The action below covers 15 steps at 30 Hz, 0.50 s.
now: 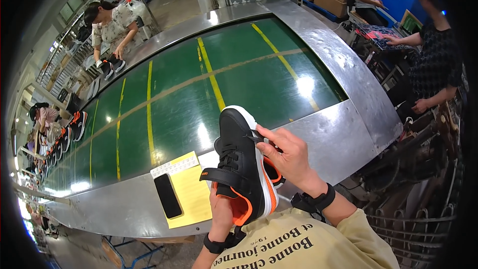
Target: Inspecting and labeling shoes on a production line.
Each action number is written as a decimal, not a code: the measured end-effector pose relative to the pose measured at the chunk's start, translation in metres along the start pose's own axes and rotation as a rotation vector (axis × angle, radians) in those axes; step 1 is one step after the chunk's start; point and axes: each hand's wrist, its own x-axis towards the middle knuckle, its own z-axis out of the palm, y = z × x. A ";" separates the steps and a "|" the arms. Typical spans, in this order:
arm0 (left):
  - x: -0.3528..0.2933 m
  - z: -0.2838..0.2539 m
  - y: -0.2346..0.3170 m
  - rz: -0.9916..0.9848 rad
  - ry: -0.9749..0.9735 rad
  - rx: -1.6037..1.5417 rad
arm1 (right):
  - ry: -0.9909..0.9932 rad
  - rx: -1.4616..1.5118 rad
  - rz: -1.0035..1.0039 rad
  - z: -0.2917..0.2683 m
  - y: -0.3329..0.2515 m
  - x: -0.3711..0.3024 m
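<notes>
Looks like mid-inspection: left hand (221, 214) grips the black sneaker (242, 162) at the heel (orange lining), right hand (289, 157) pinches its lace, so next probably needs a careful tug.

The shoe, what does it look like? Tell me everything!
The shoe is a black sneaker with a white sole, orange lining and an orange side stripe, black laces and a strap across the front. It is held up above the metal table's edge, toe pointing away. The left hand grips its heel; the right hand pinches its side.
</notes>
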 end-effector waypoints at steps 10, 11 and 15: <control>-0.005 0.016 0.005 0.067 -0.036 0.039 | 0.077 -0.054 -0.038 0.002 0.005 -0.002; -0.005 0.017 0.004 0.068 -0.037 0.039 | 0.081 -0.059 -0.047 0.002 0.007 -0.002; -0.003 0.015 -0.003 0.095 -0.006 0.049 | 0.086 0.059 0.036 0.000 0.009 -0.004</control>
